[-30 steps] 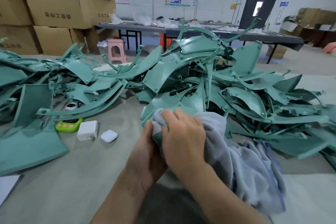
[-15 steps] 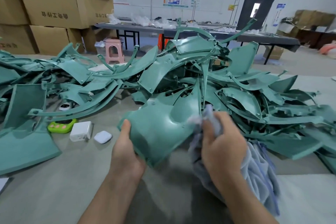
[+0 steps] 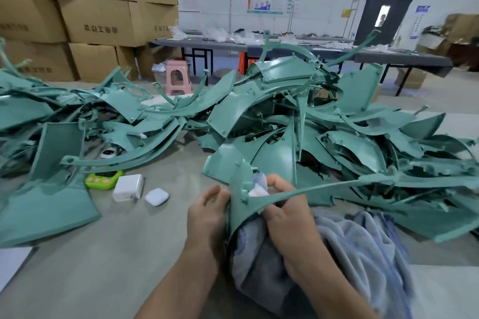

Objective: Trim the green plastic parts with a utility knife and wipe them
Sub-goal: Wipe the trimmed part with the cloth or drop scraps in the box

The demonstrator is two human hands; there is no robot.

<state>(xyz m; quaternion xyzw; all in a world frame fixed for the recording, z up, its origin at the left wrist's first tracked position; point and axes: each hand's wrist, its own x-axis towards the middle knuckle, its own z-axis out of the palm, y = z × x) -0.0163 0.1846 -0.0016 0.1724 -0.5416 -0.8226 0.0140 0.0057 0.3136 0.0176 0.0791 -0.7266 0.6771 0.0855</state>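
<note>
I hold a curved green plastic part (image 3: 239,211) upright in front of me, its edge toward the camera. My left hand (image 3: 207,211) grips its left side. Behind the part, my right hand (image 3: 289,211) pinches a bunched grey-blue cloth (image 3: 363,246) against its inner face, and the rest of the cloth drapes down to the right. A large heap of green plastic parts (image 3: 298,124) covers the table behind. No utility knife is visible.
A green gadget (image 3: 103,179), a white charger block (image 3: 128,187) and a white earbud case (image 3: 156,196) lie on the grey table to the left. Flat green panels (image 3: 49,202) lie at far left. Cardboard boxes (image 3: 98,21), a pink stool (image 3: 177,77) and a long dark table (image 3: 311,49) stand behind.
The part has turned from broad face up to edge-on and upright. My right hand with the cloth moved from its right edge to its inner side; my left hand shifted up along the left side.
</note>
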